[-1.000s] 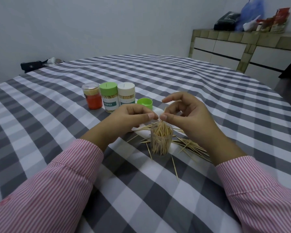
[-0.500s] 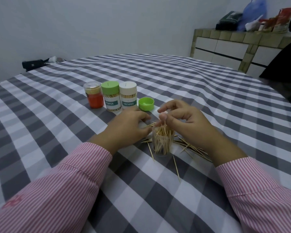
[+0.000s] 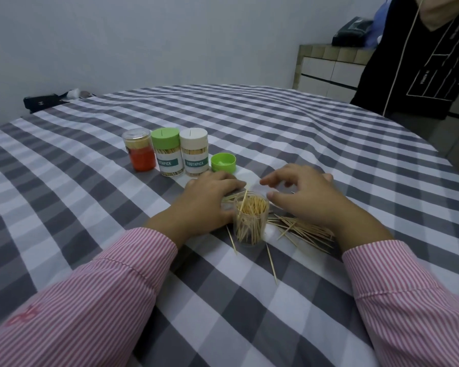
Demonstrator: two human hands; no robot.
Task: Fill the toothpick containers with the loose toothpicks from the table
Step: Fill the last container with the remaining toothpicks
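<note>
- Head view: open clear container [image 3: 250, 223] stands upright on the surface [image 3: 329, 144], near centre, between the two hands; packed with toothpicks, one stick poking up above the rim at a tilt.
- Loose toothpicks [image 3: 302, 229] lie in a pile just right of the container, under the right wrist; a few strays in front of it and some behind it by the left fingertips.
- Left hand [image 3: 204, 200] lies palm down on the cloth just left of the container, fingers fairly straight and reaching past it over the sticks behind. Thumb is close to the container wall; contact cannot be told. No clear grip on anything.
- Right hand [image 3: 302, 192] hovers above and right of the container, fingers loosely curled and spread, thumb near the rim. Holds nothing visible.
- Green lid [image 3: 223, 162] sits open side up beyond the hands, apart from the container.
- Behind left in a row, touching or nearly: white-capped jar [image 3: 194, 152], green-capped jar [image 3: 167, 152], orange jar [image 3: 140, 149]; the first two labelled TOOTHPICK.
- Both sleeves pink striped.
- Far right: a person in dark clothing [image 3: 419, 56] stands at the surface's edge, in front of a tiled cabinet [image 3: 326, 67].
- Far left edge: dark case [image 3: 41, 101].
</note>
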